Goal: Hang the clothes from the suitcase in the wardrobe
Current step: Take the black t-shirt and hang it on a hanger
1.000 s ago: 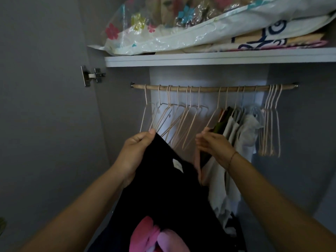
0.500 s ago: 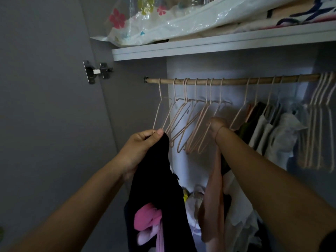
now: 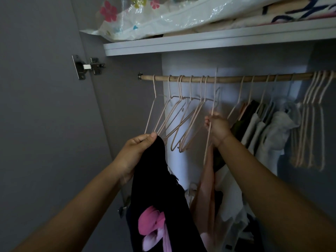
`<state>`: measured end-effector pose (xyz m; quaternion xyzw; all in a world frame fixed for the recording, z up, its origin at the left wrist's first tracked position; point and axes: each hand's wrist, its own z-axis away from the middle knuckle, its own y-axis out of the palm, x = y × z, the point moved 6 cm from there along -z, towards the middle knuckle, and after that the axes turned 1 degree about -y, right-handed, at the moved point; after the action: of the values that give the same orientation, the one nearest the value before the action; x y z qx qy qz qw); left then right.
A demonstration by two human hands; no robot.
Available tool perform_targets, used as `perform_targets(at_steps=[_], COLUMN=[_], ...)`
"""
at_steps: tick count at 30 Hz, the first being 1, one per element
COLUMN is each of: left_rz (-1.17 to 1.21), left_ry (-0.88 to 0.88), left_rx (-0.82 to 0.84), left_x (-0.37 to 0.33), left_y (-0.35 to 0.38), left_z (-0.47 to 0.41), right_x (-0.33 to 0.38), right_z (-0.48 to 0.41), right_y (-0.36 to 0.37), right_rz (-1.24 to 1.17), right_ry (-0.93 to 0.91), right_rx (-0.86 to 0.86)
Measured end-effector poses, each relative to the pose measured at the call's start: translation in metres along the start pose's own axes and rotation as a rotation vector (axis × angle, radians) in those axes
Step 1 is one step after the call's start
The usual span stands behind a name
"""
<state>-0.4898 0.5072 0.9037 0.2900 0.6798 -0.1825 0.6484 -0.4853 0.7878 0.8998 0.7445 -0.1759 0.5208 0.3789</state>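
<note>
My left hand (image 3: 135, 148) grips the top of a black garment (image 3: 160, 193) with a pink print, which hangs down in front of the wardrobe. My right hand (image 3: 217, 127) holds a thin pink hanger (image 3: 212, 106) whose hook is raised slightly above the wooden rail (image 3: 223, 79). A pink cloth (image 3: 205, 188) hangs below that hand. Several empty pink hangers (image 3: 178, 120) dangle from the rail's left part.
Hung clothes (image 3: 263, 130) in white, grey and dark tones fill the rail's right half, with more empty hangers (image 3: 311, 124) at the far right. A shelf (image 3: 200, 44) above carries a plastic-wrapped flowered bundle (image 3: 154, 15). The open door with its hinge (image 3: 87, 66) stands at the left.
My right hand reached up into the hangers, took hold of one and lifted its hook above the rail. The view moved closer and left. My left hand keeps holding the black garment.
</note>
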Motion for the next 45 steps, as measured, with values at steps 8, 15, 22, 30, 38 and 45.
perform_targets(at_steps=[8,15,22,30,38,45], left_rz=[0.017,-0.103,-0.312,-0.499,-0.481,-0.383], left_ry=[-0.037,-0.043,-0.028,0.014,0.004,-0.011], left_rx=[-0.014,0.048,0.204,0.415,0.448,0.433], left_x=[0.008,0.009,0.015,0.01,0.014,0.02], left_y=[-0.008,-0.012,-0.012,-0.008,-0.025,-0.026], left_z=[0.023,0.054,0.081,0.1,0.104,0.096], right_x=[-0.008,0.007,0.017,0.041,0.06,-0.002], right_z=[0.141,0.197,0.229,0.232,0.227,0.236], right_y=[-0.039,-0.07,-0.087,-0.056,-0.046,0.014], right_rz=[0.047,0.257,0.108,-0.493,-0.557,-0.461], right_ry=[-0.141,-0.085,-0.215,-0.007,-0.01,0.137], right_rx=[0.253,-0.157,-0.191,0.19,0.341,0.454])
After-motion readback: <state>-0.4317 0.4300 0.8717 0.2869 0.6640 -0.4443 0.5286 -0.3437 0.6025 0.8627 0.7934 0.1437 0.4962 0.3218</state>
